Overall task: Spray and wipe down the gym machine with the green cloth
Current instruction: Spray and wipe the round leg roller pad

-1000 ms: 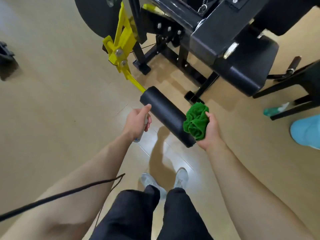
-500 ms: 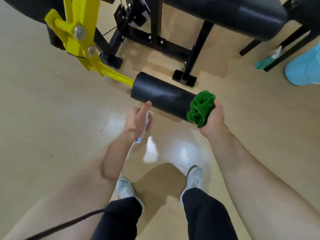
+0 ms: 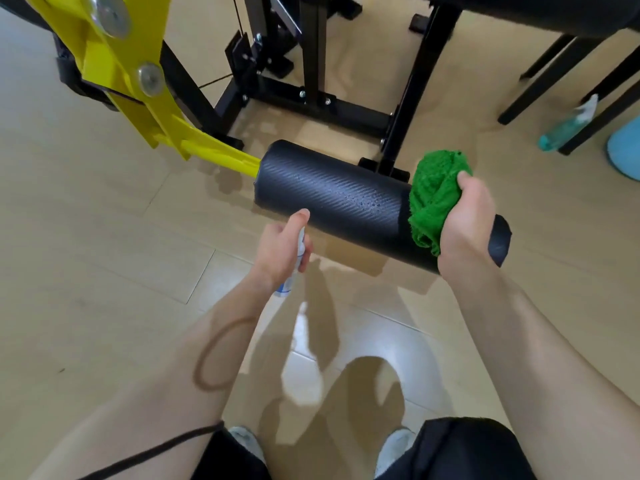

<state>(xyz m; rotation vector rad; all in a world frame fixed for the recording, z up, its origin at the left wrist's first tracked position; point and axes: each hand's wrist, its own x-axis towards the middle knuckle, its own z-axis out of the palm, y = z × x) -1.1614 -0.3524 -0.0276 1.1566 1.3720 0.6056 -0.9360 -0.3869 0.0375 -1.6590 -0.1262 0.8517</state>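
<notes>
The green cloth (image 3: 434, 197) is bunched into a wad and pressed against the top of the black padded roller (image 3: 329, 202), near its right end. The right hand (image 3: 465, 223) grips the cloth, fingers curled over the wad and thumb below it. The roller's end cap shows just past the wrist. A patch of small droplets (image 3: 367, 203) sits on the roller's ribbed skin, just left of the cloth.

The left hand (image 3: 278, 252) holds a small white spray bottle (image 3: 286, 285) beside the roller's near side. Its lower fingers are wrapped round the bottle, and the forefinger is raised on top, its tip close to the roller. A brown hair band (image 3: 221, 355) circles the left forearm.

The roller's left end is fixed to a yellow arm (image 3: 138, 84) with two round bolts, which runs up towards the top left corner. Behind the roller stands the machine's black frame (image 3: 313, 74), its feet on the pale floor (image 3: 86, 237).

At the floor's right edge a teal bottle (image 3: 564, 128) lies under dark legs, beside a light blue object (image 3: 625, 150). At the bottom edge are black trousers (image 3: 460, 452) and pale shoes (image 3: 394, 445).
</notes>
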